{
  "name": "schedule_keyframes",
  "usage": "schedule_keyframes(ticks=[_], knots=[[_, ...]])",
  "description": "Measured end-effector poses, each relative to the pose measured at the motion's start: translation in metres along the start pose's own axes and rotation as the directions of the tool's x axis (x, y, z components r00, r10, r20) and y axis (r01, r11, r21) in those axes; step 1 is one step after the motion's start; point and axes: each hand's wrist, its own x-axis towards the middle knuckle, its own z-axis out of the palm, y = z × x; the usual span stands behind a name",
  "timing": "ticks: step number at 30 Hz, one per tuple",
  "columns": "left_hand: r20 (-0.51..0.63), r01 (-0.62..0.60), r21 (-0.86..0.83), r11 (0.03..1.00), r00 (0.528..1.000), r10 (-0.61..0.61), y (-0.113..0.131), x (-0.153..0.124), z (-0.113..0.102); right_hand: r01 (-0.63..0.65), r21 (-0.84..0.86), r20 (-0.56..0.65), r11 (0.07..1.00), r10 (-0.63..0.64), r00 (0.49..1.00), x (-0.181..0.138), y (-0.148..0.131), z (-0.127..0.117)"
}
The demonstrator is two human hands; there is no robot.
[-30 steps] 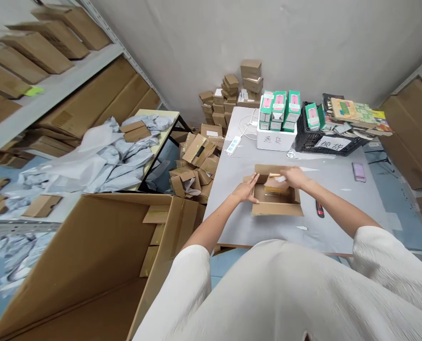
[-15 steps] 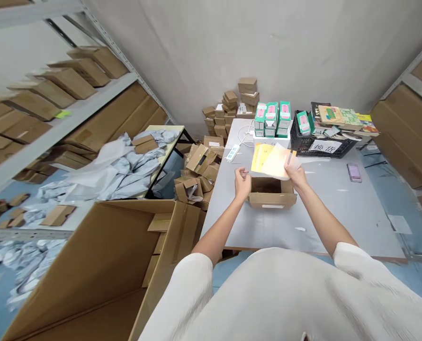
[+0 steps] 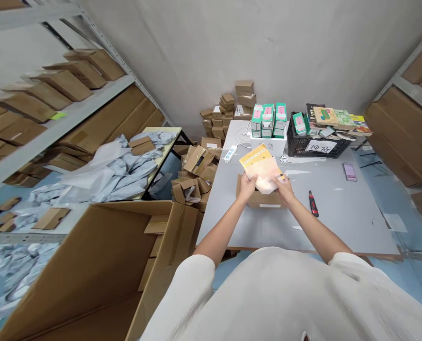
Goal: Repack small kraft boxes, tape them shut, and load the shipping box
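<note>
Between my two hands, flat yellow and pale pink booklets (image 3: 262, 168) are held up, partly overlapping and tilted. My left hand (image 3: 246, 186) is closed on their lower left edge, thumb on top. On the right edge, my right hand (image 3: 284, 186) grips them. Directly below stands a small open cardboard box (image 3: 264, 200) with a white label on its front; the booklets and my hands hide most of its opening. A red and black box cutter (image 3: 313, 203) lies on the grey table (image 3: 338, 227), right of my right forearm.
Behind the box, a white box (image 3: 269, 146) carries green and pink cartons (image 3: 267, 116). A black crate (image 3: 303, 149) of books stands beside it. A power strip (image 3: 230, 154) and a phone-like object (image 3: 349, 172) lie on the table. A large open carton (image 3: 90, 246) is at left.
My left hand has come over to grip the booklets, which have moved slightly left and lower over the box. The box cutter now shows on the table. The view has shifted a little.
</note>
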Motion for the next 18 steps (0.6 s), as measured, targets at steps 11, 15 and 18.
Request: schedule_keyframes(ticks=[11,15,18], knots=[[0.073,0.072,-0.027,0.997,0.995,-0.07,0.005,0.024,-0.018,0.239,-0.376,0.273,0.895,-0.139,0.952,0.013,-0.034,-0.026],[0.132,0.005,0.173,0.985,0.991,-0.029,0.014,0.028,-0.022,0.196,-0.369,0.234,0.908,-0.114,0.965,0.018,-0.035,-0.031],[0.149,-0.024,0.388,0.921,0.988,-0.037,0.02,0.03,-0.027,0.175,-0.357,0.159,0.918,-0.125,0.979,0.021,-0.038,-0.037]])
